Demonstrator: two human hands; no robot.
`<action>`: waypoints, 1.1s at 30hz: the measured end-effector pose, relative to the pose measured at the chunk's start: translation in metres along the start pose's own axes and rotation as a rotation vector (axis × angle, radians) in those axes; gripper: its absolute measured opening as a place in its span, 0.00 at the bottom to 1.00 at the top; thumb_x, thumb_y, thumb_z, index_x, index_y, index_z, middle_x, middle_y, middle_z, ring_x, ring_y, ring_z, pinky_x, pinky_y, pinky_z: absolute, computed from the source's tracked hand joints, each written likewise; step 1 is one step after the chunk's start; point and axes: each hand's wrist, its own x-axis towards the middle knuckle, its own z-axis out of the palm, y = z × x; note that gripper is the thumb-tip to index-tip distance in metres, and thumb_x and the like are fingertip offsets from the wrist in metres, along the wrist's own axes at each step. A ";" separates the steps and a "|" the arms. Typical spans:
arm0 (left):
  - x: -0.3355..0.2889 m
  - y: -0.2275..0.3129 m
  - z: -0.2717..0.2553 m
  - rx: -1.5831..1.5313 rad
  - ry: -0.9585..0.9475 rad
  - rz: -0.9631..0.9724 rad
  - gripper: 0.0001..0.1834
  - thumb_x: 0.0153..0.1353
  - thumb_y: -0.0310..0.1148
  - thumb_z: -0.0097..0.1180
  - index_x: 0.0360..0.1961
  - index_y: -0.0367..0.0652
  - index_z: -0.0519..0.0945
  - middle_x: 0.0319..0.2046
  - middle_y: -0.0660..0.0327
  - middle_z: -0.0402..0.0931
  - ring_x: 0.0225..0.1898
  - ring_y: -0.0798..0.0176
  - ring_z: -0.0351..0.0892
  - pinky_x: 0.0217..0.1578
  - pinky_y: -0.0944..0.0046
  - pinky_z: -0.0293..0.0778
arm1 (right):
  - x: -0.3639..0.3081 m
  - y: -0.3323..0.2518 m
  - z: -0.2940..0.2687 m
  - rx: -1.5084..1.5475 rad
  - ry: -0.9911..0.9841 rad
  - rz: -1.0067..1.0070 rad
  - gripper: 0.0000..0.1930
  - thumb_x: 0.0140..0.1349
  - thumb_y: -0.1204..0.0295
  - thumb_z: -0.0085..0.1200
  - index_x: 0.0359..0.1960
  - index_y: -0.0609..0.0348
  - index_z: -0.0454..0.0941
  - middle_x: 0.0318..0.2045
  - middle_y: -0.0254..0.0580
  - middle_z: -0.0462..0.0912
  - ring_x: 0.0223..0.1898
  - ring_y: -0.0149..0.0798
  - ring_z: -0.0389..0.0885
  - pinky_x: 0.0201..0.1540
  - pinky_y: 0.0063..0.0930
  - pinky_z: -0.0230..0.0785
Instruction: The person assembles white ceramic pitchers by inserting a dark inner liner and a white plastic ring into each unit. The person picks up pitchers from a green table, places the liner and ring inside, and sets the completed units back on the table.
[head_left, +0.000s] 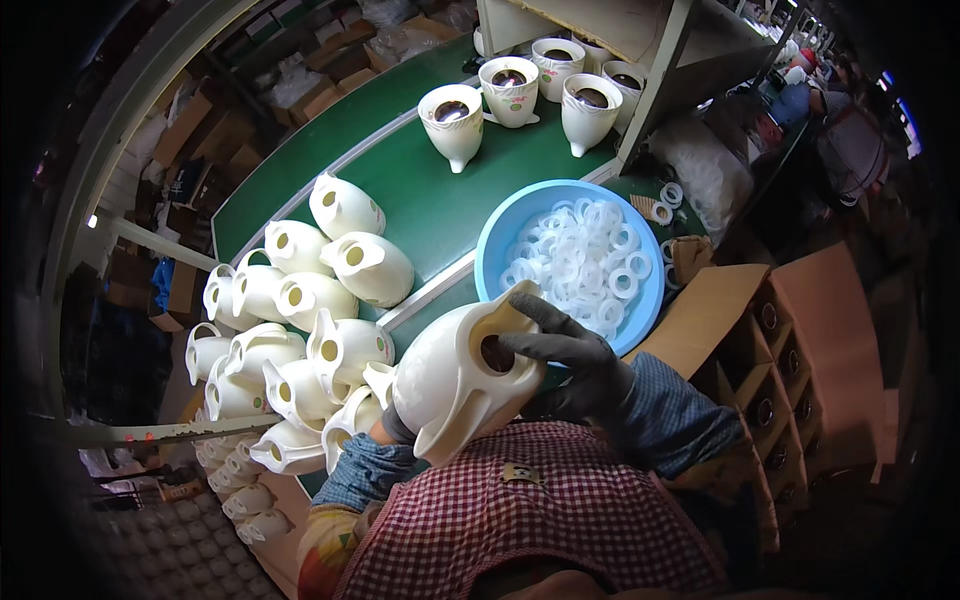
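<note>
We see one cream plastic jug shell [455, 385] held tilted on its side just above the checked apron, its round opening turned toward one o'clock and its broad base toward seven. Its surface is smooth and glossy, with a moulded ridge running along the lower edge near the base.

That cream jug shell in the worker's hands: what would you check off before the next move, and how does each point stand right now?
1. Jug shell held by both hands: ok. The left hand is under it, mostly hidden.
2. Right hand at the shell's round opening: ok, gloved fingers rest at the hole.
3. White rings within reach: ok, the blue basin beside the shell holds many.
4. A ring already in the right hand: cannot tell.
5. More shells waiting: ok, a pile of shells lies to the left.
6. Room on the green belt: ok, bare belt shows before the upright shells.
</note>
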 end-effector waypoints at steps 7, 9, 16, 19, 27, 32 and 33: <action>0.002 -0.005 0.001 -0.007 0.006 -0.010 0.50 0.66 0.72 0.41 0.76 0.45 0.57 0.74 0.52 0.61 0.71 0.45 0.64 0.69 0.40 0.62 | 0.004 -0.001 0.000 -0.006 0.042 -0.025 0.36 0.52 0.66 0.76 0.63 0.61 0.74 0.71 0.61 0.64 0.73 0.57 0.65 0.73 0.48 0.63; 0.002 -0.007 0.001 -0.014 0.005 -0.016 0.50 0.66 0.72 0.41 0.76 0.45 0.57 0.74 0.51 0.60 0.71 0.45 0.63 0.69 0.40 0.62 | 0.003 -0.003 -0.002 0.001 0.032 -0.001 0.37 0.51 0.66 0.77 0.63 0.60 0.74 0.71 0.60 0.64 0.72 0.56 0.66 0.72 0.48 0.64; 0.002 -0.009 0.002 -0.015 0.010 -0.016 0.49 0.66 0.71 0.41 0.76 0.45 0.57 0.74 0.51 0.60 0.71 0.45 0.63 0.69 0.40 0.62 | 0.004 -0.004 -0.006 0.013 0.012 0.009 0.36 0.51 0.66 0.77 0.61 0.59 0.74 0.70 0.58 0.66 0.71 0.55 0.68 0.71 0.47 0.67; 0.002 -0.009 0.002 -0.016 0.012 -0.018 0.49 0.66 0.71 0.41 0.76 0.45 0.57 0.74 0.51 0.60 0.71 0.45 0.63 0.69 0.40 0.62 | 0.004 -0.005 -0.007 -0.017 0.009 0.010 0.35 0.52 0.66 0.76 0.62 0.58 0.74 0.70 0.58 0.66 0.71 0.55 0.67 0.71 0.47 0.67; 0.003 -0.008 0.000 -0.015 0.020 -0.020 0.49 0.67 0.70 0.41 0.76 0.44 0.57 0.74 0.51 0.60 0.72 0.45 0.63 0.69 0.40 0.62 | 0.002 -0.005 -0.009 -0.094 -0.016 0.069 0.41 0.51 0.63 0.77 0.66 0.62 0.71 0.71 0.58 0.65 0.73 0.56 0.64 0.73 0.48 0.62; -0.001 -0.006 0.000 -0.014 0.034 -0.016 0.49 0.67 0.70 0.41 0.76 0.44 0.57 0.74 0.51 0.60 0.72 0.44 0.62 0.70 0.40 0.61 | 0.001 -0.004 -0.012 -0.158 -0.033 0.057 0.45 0.52 0.62 0.77 0.69 0.64 0.67 0.71 0.59 0.65 0.73 0.56 0.64 0.74 0.47 0.61; -0.001 -0.006 0.000 -0.015 0.037 -0.015 0.49 0.67 0.70 0.41 0.76 0.44 0.57 0.74 0.51 0.60 0.72 0.44 0.62 0.70 0.40 0.61 | 0.002 -0.005 -0.012 -0.169 -0.026 0.065 0.45 0.52 0.61 0.77 0.70 0.64 0.66 0.70 0.60 0.65 0.73 0.57 0.64 0.74 0.47 0.61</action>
